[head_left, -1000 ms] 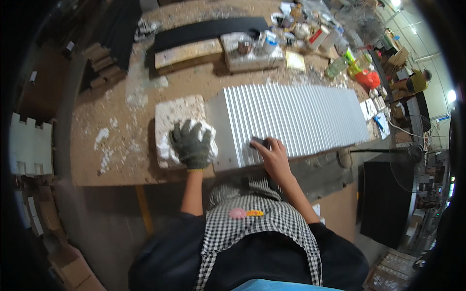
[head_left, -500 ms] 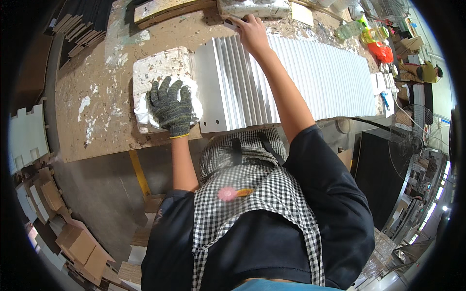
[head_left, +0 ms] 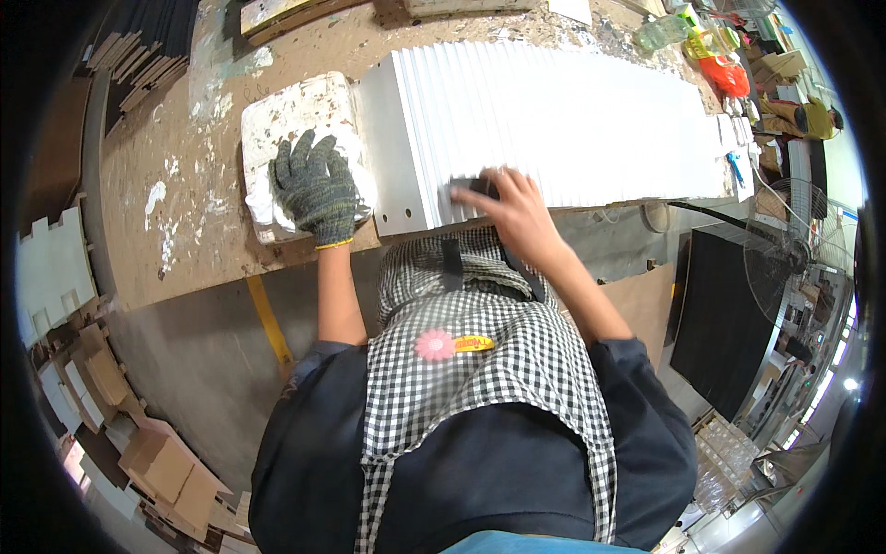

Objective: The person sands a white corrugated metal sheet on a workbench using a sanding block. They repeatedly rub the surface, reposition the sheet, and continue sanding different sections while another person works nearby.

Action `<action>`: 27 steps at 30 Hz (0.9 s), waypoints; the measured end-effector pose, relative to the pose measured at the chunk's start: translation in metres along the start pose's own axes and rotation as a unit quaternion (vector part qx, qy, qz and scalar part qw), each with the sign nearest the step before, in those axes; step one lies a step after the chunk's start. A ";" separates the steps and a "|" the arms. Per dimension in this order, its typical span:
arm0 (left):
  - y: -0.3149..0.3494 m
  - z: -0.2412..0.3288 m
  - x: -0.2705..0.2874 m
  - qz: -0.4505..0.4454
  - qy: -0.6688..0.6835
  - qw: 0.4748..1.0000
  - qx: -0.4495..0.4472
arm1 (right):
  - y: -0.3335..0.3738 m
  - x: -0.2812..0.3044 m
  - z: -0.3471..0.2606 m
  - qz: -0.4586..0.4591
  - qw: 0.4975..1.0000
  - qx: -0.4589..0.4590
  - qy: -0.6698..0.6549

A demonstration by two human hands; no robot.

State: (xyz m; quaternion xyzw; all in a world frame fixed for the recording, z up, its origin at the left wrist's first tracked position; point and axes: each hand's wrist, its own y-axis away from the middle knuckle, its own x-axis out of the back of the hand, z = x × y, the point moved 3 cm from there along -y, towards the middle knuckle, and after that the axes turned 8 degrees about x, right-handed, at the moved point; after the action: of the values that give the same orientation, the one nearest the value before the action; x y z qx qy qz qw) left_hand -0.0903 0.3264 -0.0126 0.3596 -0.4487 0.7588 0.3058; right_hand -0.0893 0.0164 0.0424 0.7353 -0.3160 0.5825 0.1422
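Observation:
My left hand, in a dark grey knitted glove, lies with its fingers spread on a crumpled white cloth. Beneath the cloth is a white, paint-spattered slab. To its right, a long row of overlapping white boards runs across the bench, only the leftmost showing its full face with small holes near the near edge. My bare right hand is closed round a small dark block, somewhat blurred, over the near part of the boards' stepped edges.
The wooden workbench is flecked with paint. At its far right are a clear bottle and an orange-red bag. A black fan stands right of the bench, and a person is farther off. Cardboard boxes lie lower left.
My right hand has come from the far edge of the boards toward me, with the dark block in it. My left hand stays on the cloth. The whole view has shifted slightly.

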 end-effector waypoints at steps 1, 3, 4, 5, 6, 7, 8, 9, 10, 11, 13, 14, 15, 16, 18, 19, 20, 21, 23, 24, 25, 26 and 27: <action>-0.001 0.002 0.001 -0.001 0.001 1.000 0.006 | -0.012 -0.021 0.021 0.015 1.000 -0.003 -0.003; -0.003 0.003 0.001 -0.004 -0.002 1.000 0.000 | -0.057 -0.038 0.056 0.048 0.997 -0.007 0.055; -0.002 0.003 0.002 -0.008 0.002 1.000 0.004 | -0.085 -0.042 0.072 0.064 0.994 0.001 0.091; -0.002 0.003 0.003 -0.001 -0.008 1.000 -0.002 | -0.116 -0.048 0.089 0.046 0.992 -0.015 0.119; -0.003 0.003 0.003 0.001 -0.013 1.000 -0.007 | -0.142 -0.054 0.108 0.074 0.983 -0.015 0.170; -0.005 0.006 0.000 0.003 -0.012 1.000 -0.017 | -0.163 -0.060 0.131 0.100 0.974 -0.003 0.205; -0.004 0.005 0.000 0.006 -0.017 1.000 -0.015 | -0.182 -0.058 0.136 0.116 0.970 -0.012 0.213; -0.004 0.006 -0.001 0.007 -0.018 1.000 -0.014 | -0.196 -0.054 0.141 0.183 0.960 0.035 0.211; -0.005 0.007 -0.001 0.007 -0.018 1.000 -0.016 | -0.192 -0.055 0.146 0.172 0.979 0.035 0.108; -0.004 0.005 -0.001 0.007 -0.016 1.000 -0.012 | -0.191 -0.050 0.140 0.157 0.987 0.042 0.000; -0.003 0.004 0.000 0.006 -0.009 1.000 -0.009 | -0.166 -0.057 0.118 0.081 0.987 0.027 0.139; -0.003 0.003 0.000 0.002 -0.016 1.000 -0.008 | -0.144 -0.058 0.112 0.098 0.985 0.056 0.131; 0.000 0.003 0.001 -0.001 -0.020 1.000 -0.003 | -0.120 -0.050 0.095 0.069 0.989 0.072 0.105; -0.001 0.005 0.002 -0.002 -0.022 1.000 -0.002 | -0.092 -0.041 0.076 0.058 0.991 0.081 0.089; -0.003 0.004 0.001 -0.006 -0.021 1.000 0.000 | -0.035 -0.021 0.033 -0.015 0.998 0.060 -0.002; -0.001 0.001 0.000 -0.009 -0.018 1.000 0.003 | -0.013 -0.006 0.012 -0.060 0.996 0.041 -0.049; 0.000 0.000 -0.001 -0.011 -0.013 1.000 0.006 | 0.012 -0.008 0.003 -0.075 0.993 0.040 -0.082; 0.000 0.002 0.000 -0.011 -0.016 1.000 0.006 | 0.023 0.004 -0.011 -0.084 0.992 0.060 -0.067; -0.001 0.004 0.003 -0.010 -0.024 1.000 0.003 | 0.032 0.011 -0.012 -0.060 0.997 0.017 -0.052; 0.000 0.001 0.001 -0.018 -0.027 0.999 0.003 | 0.028 0.009 -0.004 -0.056 0.997 -0.010 -0.048; 0.003 -0.001 0.000 -0.011 -0.021 1.000 0.001 | 0.021 0.004 0.008 -0.053 0.997 -0.034 -0.046; 0.003 -0.001 -0.002 -0.003 -0.012 1.000 -0.006 | 0.009 -0.004 0.024 -0.022 0.999 -0.019 -0.015; 0.002 0.000 -0.002 0.006 -0.005 1.000 -0.010 | -0.010 -0.011 0.040 0.004 1.000 -0.026 -0.017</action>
State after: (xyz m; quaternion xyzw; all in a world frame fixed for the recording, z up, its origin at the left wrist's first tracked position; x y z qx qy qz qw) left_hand -0.0908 0.3254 -0.0157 0.3573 -0.4602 0.7541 0.3030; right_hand -0.0535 0.0038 0.0220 0.7398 -0.3359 0.5623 0.1537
